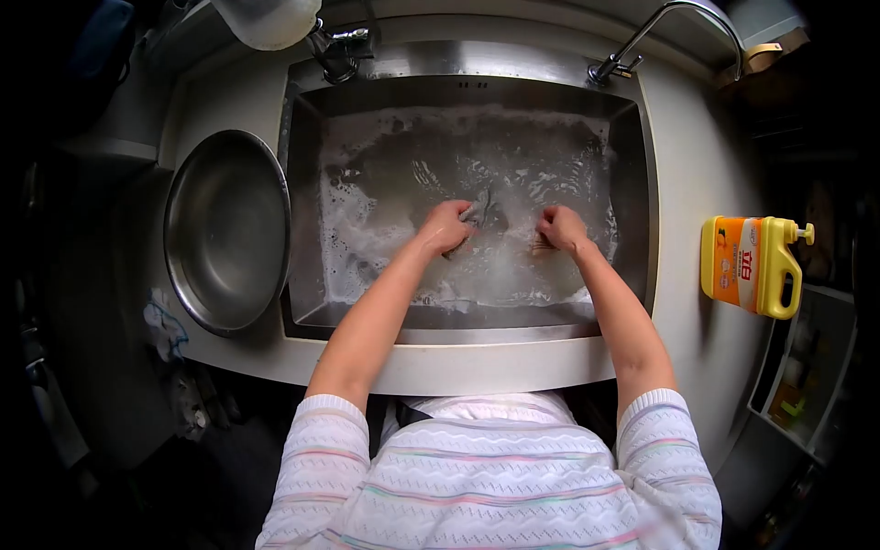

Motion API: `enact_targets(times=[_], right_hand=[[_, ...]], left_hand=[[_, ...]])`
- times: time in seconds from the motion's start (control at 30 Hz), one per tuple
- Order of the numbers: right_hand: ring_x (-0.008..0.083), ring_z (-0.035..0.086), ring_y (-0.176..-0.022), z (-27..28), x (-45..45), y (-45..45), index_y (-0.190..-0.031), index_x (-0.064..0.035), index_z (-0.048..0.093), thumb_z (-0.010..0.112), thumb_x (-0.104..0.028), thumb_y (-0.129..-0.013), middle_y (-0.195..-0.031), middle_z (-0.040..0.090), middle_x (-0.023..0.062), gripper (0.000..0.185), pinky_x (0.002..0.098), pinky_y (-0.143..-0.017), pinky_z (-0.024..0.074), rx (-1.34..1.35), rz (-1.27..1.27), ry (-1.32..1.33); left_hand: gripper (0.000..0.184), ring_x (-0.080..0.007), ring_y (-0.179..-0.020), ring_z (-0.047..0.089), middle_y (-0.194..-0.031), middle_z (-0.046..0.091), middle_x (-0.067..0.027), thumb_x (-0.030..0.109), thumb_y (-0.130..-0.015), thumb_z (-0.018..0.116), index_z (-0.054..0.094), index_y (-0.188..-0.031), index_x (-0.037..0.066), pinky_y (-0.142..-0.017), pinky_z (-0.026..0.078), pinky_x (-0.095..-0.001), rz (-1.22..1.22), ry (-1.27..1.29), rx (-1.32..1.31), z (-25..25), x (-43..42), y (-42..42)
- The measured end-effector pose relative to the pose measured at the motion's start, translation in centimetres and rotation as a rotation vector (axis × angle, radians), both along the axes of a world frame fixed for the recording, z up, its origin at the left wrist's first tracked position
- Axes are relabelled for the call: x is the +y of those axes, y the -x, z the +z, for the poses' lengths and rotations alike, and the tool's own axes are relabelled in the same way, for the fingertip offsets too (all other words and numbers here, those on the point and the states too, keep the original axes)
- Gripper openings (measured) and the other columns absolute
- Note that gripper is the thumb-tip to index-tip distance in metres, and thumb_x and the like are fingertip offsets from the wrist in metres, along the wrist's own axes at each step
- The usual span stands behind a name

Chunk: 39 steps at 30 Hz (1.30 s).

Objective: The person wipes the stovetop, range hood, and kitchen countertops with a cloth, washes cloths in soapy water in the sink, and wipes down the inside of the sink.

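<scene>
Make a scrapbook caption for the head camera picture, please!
Left hand and right hand dip into a foamy sink beside a metal bowl.

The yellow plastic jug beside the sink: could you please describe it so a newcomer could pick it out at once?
Find the rectangular stainless-steel sink holding sudsy water, then the pale counter on its right. There sits the yellow plastic jug, with an orange-and-white label. Its bright colour and looped handle distinguish it from the grey metal basin left of the sink.

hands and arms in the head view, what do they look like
The left hand and right hand are ungloved, the wrists without watch or bracelet. The left sleeve and right sleeve are white knit with zigzags, thin pink and grey stripes, and ribbed cuffs near the elbows.
</scene>
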State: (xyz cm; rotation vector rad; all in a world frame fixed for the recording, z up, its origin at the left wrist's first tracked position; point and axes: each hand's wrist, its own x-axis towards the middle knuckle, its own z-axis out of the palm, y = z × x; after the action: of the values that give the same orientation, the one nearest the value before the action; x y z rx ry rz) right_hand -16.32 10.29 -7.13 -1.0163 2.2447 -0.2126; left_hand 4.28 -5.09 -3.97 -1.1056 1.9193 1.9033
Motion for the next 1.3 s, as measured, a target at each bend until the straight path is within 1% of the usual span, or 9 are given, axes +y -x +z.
enact_targets(times=[0.1,0.23,0.33,0.5,0.7,0.83,1.0,1.17,1.3], right_hand=[[0.0255,0.058,-0.066,1.5,-0.5,-1.1,-0.086,-0.0047,0.065,0.060,-0.025,-0.078,-0.075,0.064,0.0114,0.022,0.0330,-0.067,0.0465,-0.240,0.048,0.036],[0.0317,0.056,-0.067,-2.1,1.3,0.9,-0.089,-0.0022,0.063,0.058,-0.029,-0.080,-0.078,0.063,0.0162,0.029,0.0349,-0.068,0.0467,-0.411,-0.484,0.466],[0.0339,0.059,-0.073,-1.8,1.5,-0.7,-0.091,-0.0029,0.063,0.056,-0.025,-0.080,-0.083,0.063,0.0176,0.025,0.0372,-0.070,0.0469,0.059,-0.197,0.112],[0.0215,0.060,-0.075,-0.4,0.2,-2.5,-0.098,-0.0060,0.063,0.061,-0.034,-0.080,-0.085,0.065,0.0107,0.033,0.0308,-0.068,0.0466,-0.498,-0.219,0.205],[0.0108,0.055,-0.072,6.6,-3.1,-5.3,-0.102,-0.0080,0.060,0.065,-0.036,-0.081,-0.083,0.060,0.0002,0.035,0.0238,-0.057,0.0433,-1.140,-0.304,0.314],[0.0117,0.056,-0.073,2.9,-2.3,-2.1,-0.096,-0.0084,0.060,0.066,-0.031,-0.081,-0.082,0.060,0.0015,0.028,0.0265,-0.059,0.0461,-0.890,-0.498,0.279],[0.0281,0.063,-0.079,-6.4,0.9,1.1,-0.097,-0.0052,0.059,0.060,-0.022,-0.076,-0.083,0.065,0.0127,0.026,0.0376,-0.068,0.0486,-0.117,-0.555,0.268],[0.0336,0.059,-0.061,2.6,-3.8,-7.6,-0.089,-0.0027,0.058,0.059,-0.025,-0.081,-0.066,0.060,0.0164,0.024,0.0391,-0.058,0.0454,-0.291,-0.370,0.449],[0.0321,0.059,-0.062,9.2,-3.9,-14.4,-0.079,-0.0062,0.056,0.059,-0.026,-0.082,-0.065,0.058,0.0152,0.020,0.0397,-0.057,0.0459,-0.213,0.008,0.746]], left_hand=[[0.059,-0.0142,-0.083,0.059,-0.100,0.061,-0.0071,0.011,-0.082,0.063,0.036,-0.134,0.005,-0.075,0.047,-0.0271,0.460,-0.211,0.553,-0.4,-3.7,-0.8],[0.093,-0.0291,-0.111,0.052,-0.127,0.046,-0.0197,0.037,-0.068,0.073,0.022,-0.139,0.006,-0.092,0.043,-0.0349,0.117,0.754,-0.170,-2.7,-8.3,-6.1],[0.071,-0.0332,-0.103,0.056,-0.109,0.059,-0.0178,0.039,-0.065,0.073,0.048,-0.121,0.004,-0.088,0.044,-0.0376,-0.075,0.611,-0.473,-2.7,-6.9,-7.7],[0.031,-0.0184,-0.081,0.060,-0.083,0.066,-0.0074,0.028,-0.071,0.069,0.067,-0.087,0.002,-0.076,0.045,-0.0291,0.057,0.159,-0.090,0.6,-5.0,-5.0],[0.020,-0.0111,-0.083,0.056,-0.090,0.063,-0.0016,0.009,-0.081,0.059,0.064,-0.099,0.002,-0.076,0.044,-0.0243,0.166,-0.283,0.358,4.2,0.0,0.9],[0.030,-0.0113,-0.090,0.056,-0.096,0.063,-0.0033,0.019,-0.082,0.058,0.061,-0.109,0.004,-0.076,0.046,-0.0300,0.413,0.169,0.226,0.9,0.7,1.8],[0.059,-0.0259,-0.107,0.050,-0.121,0.050,-0.0100,0.043,-0.082,0.056,0.042,-0.130,0.013,-0.073,0.049,-0.0501,0.445,-0.230,-0.098,0.5,2.4,1.8],[0.069,-0.0424,-0.115,0.042,-0.117,0.051,-0.0142,0.056,-0.082,0.051,0.035,-0.131,0.011,-0.081,0.047,-0.0565,0.738,-0.807,-0.090,0.5,3.8,3.4],[0.050,-0.0380,-0.102,0.054,-0.110,0.055,-0.0172,0.045,-0.086,0.050,0.048,-0.116,0.006,-0.078,0.048,-0.0512,0.646,-1.373,0.223,-1.8,2.7,1.8]])
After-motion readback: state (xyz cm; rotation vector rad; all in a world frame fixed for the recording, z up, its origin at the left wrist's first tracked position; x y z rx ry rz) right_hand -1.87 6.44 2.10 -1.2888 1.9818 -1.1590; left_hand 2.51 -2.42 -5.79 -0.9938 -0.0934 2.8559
